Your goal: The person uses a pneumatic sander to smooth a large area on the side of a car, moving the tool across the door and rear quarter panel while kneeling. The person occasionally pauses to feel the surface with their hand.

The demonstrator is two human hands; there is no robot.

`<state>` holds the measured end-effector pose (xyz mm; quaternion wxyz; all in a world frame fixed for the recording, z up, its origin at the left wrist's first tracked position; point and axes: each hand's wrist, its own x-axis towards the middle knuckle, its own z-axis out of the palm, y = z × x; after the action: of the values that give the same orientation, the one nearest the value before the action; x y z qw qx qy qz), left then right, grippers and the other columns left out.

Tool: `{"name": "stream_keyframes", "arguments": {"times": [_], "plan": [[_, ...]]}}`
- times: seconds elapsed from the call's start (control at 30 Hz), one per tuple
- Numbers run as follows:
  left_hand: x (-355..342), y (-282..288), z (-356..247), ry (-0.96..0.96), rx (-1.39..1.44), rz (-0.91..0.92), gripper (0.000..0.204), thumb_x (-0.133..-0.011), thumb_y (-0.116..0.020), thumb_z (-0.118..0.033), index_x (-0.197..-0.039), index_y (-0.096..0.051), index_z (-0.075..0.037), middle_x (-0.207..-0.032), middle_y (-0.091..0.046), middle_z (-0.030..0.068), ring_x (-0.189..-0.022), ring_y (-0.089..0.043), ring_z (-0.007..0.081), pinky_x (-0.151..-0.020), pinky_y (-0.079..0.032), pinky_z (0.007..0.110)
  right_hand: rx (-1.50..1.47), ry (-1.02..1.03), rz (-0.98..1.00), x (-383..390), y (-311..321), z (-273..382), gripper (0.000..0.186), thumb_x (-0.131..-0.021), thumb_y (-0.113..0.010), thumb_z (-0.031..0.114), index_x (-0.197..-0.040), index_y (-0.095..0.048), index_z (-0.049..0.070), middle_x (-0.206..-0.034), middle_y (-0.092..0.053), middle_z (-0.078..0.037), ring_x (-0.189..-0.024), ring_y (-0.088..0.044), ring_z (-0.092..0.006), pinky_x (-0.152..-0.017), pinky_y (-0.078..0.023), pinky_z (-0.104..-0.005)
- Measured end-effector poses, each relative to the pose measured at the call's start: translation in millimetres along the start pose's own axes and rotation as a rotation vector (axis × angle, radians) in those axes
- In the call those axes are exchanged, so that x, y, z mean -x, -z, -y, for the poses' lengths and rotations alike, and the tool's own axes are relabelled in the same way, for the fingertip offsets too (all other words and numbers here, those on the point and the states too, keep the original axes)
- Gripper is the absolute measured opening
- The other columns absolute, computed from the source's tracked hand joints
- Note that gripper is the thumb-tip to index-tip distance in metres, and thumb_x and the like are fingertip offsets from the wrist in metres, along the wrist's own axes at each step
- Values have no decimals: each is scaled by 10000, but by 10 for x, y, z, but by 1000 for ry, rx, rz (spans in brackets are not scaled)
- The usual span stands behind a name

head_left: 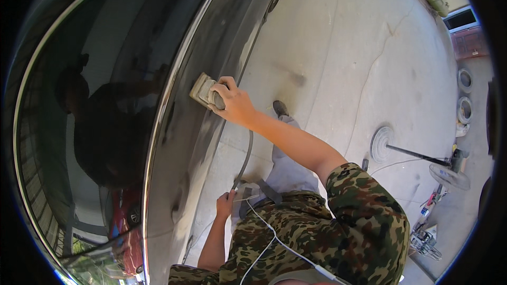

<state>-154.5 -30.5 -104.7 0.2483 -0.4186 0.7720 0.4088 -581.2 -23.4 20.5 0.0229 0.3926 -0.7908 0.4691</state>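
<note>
My right hand is closed around the body of a dusty, pale power sander. The sander's flat pad rests against the dark, dull-scuffed side panel of a car, just below the chrome window trim. A grey hose hangs from beneath that hand and runs down toward my left hand. Low beside the car, my left hand has its fingers curled around the hose's lower part. Above the trim, the dark car window reflects a person and a red car.
A concrete floor stretches to the right of the car. On it stands a fan with a round base and a trailing cord. Tyres lie by the far right edge. A white cable crosses my camouflage shirt.
</note>
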Motion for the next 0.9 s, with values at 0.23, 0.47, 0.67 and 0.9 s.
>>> {"name": "stream_keyframes", "arguments": {"times": [0.23, 0.47, 0.67, 0.9], "plan": [[-751, -128, -1477, 24, 74, -2, 664, -1018, -473, -617, -950, -730, -8, -922, -713, 258, -912, -680, 449, -787, -512, 493, -67, -47, 1, -1119, 550, -971, 542, -753, -876, 230, -1190, -561, 165, -1241, -517, -107, -915, -661, -342, -736, -575, -423], [-1881, -568, -3519, -72, 66, 5, 695, -1025, -432, -624, -924, -721, 0, -930, -709, 270, -933, -667, 470, -824, -508, 512, -60, -109, -56, -2438, 1348, -2652, 580, -769, -861, 212, -1240, -530, 144, -1270, -502, -128, -1191, -563, -374, -930, -519, -467], [-1689, -1013, -4795, -191, 253, 121, 700, -1012, -428, -651, -972, -738, -25, -992, -714, 270, -968, -673, 468, -850, -509, 533, 146, 45, -189, -3114, 1861, -3366, 581, -750, -840, 238, -1251, -578, 105, -1233, -567, -144, -1185, -571, -355, -966, -497, -434], [-779, -712, -3718, -136, 299, -86, 517, -981, -589, -543, -1096, -669, -46, -903, -719, 199, -883, -694, 422, -756, -534, 494, -589, -613, -310, -2195, 3020, -3051, 697, -860, -785, 74, -1468, -446, 69, -1270, -637, -88, -1059, -651, -231, -826, -565, -365]]}}
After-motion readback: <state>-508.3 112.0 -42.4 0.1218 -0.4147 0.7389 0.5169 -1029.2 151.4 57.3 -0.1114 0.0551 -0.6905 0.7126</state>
